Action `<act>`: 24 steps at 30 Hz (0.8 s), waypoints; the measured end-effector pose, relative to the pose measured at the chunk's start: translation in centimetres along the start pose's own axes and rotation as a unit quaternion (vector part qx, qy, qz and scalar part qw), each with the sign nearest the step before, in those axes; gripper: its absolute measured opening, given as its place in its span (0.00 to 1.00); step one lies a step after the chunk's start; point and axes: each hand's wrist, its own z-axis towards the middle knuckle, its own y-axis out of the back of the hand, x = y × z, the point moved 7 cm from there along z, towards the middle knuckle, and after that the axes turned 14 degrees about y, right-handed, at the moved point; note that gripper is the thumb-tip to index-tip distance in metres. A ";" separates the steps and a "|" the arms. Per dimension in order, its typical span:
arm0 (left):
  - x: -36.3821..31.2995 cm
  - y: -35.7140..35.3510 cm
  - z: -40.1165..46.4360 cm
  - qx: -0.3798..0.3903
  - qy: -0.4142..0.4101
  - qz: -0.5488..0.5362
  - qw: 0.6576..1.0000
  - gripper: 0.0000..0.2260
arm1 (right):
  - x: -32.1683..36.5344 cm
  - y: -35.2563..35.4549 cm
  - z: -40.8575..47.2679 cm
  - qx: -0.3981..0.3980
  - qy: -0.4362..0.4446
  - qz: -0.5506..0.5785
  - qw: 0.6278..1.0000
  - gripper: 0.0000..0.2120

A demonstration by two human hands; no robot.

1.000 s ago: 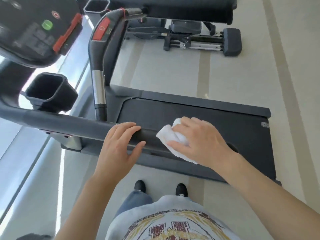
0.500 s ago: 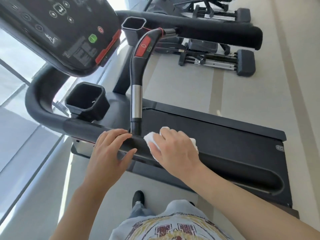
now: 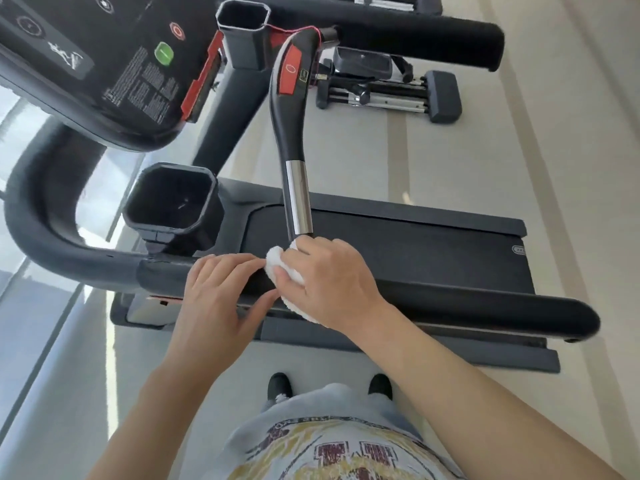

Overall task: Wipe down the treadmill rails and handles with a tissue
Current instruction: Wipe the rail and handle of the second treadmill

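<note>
You are standing beside the treadmill, with the near padded side rail (image 3: 450, 299) running left to right in front of you. Your right hand (image 3: 329, 282) is grasping a bunched white tissue (image 3: 277, 259), fingers curled over it and pressing it onto the rail, right at the base of the upright pulse-grip handle (image 3: 294, 133) with its chrome sleeve and red pad. The tissue is showing at your fingertips and under the heel of your palm. Your left hand (image 3: 221, 289) is lying released on the same rail just left of the tissue, fingers straight and spread, their tips almost touching it. To the left, a black cup holder (image 3: 173, 202) is sitting beside the rail's curved end, and the console (image 3: 104, 64) with a green button is hanging above it. The belt deck (image 3: 415, 251) is lying beyond the rail. Your black shoes (image 3: 280, 386) are showing on the pale floor (image 3: 571, 168) below.
</note>
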 end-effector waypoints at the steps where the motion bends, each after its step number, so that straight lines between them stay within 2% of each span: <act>1: -0.3 -0.3 0.0 0.004 -0.013 -0.001 1.000 0.19 | -0.4 0.5 -0.7 0.000 -0.007 -0.005 1.000 0.07; 4: -1.3 -1.2 0.2 0.007 -0.033 -0.010 0.999 0.18 | -3.2 2.9 -4.3 0.004 -0.025 -0.059 0.998 0.12; 9: -1.8 -1.6 0.5 -0.010 -0.011 -0.039 0.999 0.18 | -8.0 7.1 -9.9 0.025 -0.069 -0.121 0.990 0.17; 14: -1.9 -1.5 0.7 -0.025 0.006 -0.044 0.999 0.17 | -5.9 5.8 -7.2 0.004 -0.062 -0.089 0.994 0.16; 18: -2.2 -1.4 0.9 -0.024 0.033 -0.039 0.998 0.17 | -2.9 1.0 -2.3 0.064 -0.055 -0.026 0.996 0.11; 20: -2.1 -1.4 0.9 -0.018 0.054 -0.048 0.997 0.15 | -2.3 -0.8 -0.4 0.137 -0.051 -0.006 0.989 0.13; 22: -2.0 -1.3 1.0 -0.019 0.080 -0.055 0.995 0.15 | -2.2 -2.2 -0.1 0.199 -0.013 0.020 0.980 0.11; 24: -1.9 -1.2 1.1 -0.020 0.101 -0.058 0.993 0.15 | -2.4 -1.4 -0.3 0.196 0.006 0.043 0.980 0.11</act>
